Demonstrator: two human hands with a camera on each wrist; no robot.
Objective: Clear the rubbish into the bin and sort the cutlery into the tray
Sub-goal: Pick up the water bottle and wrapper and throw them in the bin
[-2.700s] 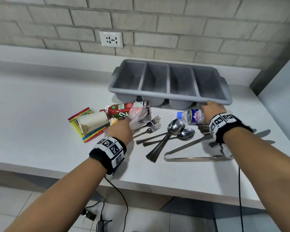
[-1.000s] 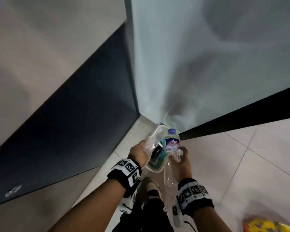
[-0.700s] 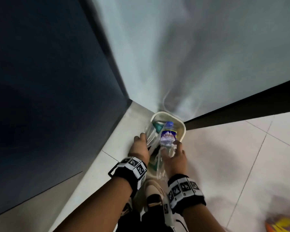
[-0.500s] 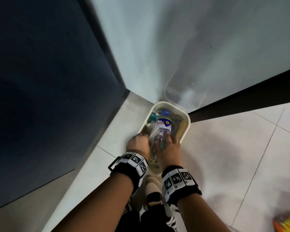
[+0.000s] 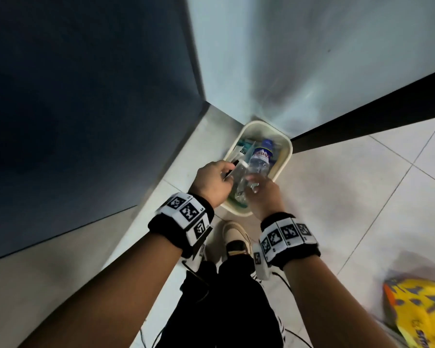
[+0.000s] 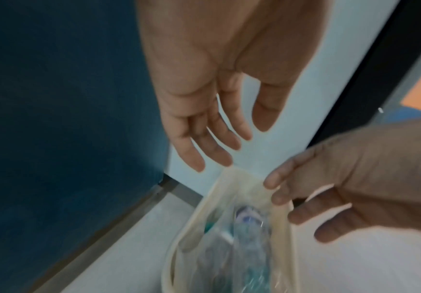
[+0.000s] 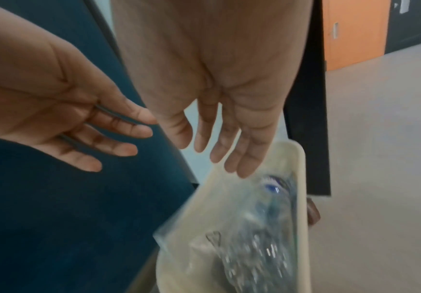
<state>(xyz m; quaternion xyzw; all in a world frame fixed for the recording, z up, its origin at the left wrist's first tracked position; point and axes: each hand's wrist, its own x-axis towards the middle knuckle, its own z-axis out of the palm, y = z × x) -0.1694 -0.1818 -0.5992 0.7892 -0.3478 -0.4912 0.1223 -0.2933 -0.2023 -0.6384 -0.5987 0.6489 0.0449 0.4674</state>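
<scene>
A cream bin (image 5: 288, 156) stands on the floor in a corner. A clear water bottle (image 5: 260, 156) with a blue cap and a clear plastic wrapper (image 5: 239, 182) are in its mouth, blurred, above other rubbish. My left hand (image 5: 217, 179) and right hand (image 5: 261, 194) hover just over the near rim. In the left wrist view my left hand (image 6: 229, 142) has straight, spread fingers and holds nothing above the bottle (image 6: 249, 237). The right wrist view shows my right hand (image 7: 214, 154) open too, fingertips above the bin's rim (image 7: 301, 198).
A dark blue panel (image 5: 86, 96) rises left of the bin and a pale wall (image 5: 312, 59) behind it. My shoe (image 5: 236, 237) is just short of the bin. A yellow and orange bag (image 5: 419, 312) lies on the tiled floor at the right.
I turned from the counter to the floor bin carrying the bottle and wrapper. Both hands came down over the bin, then their fingers opened and let the items go.
</scene>
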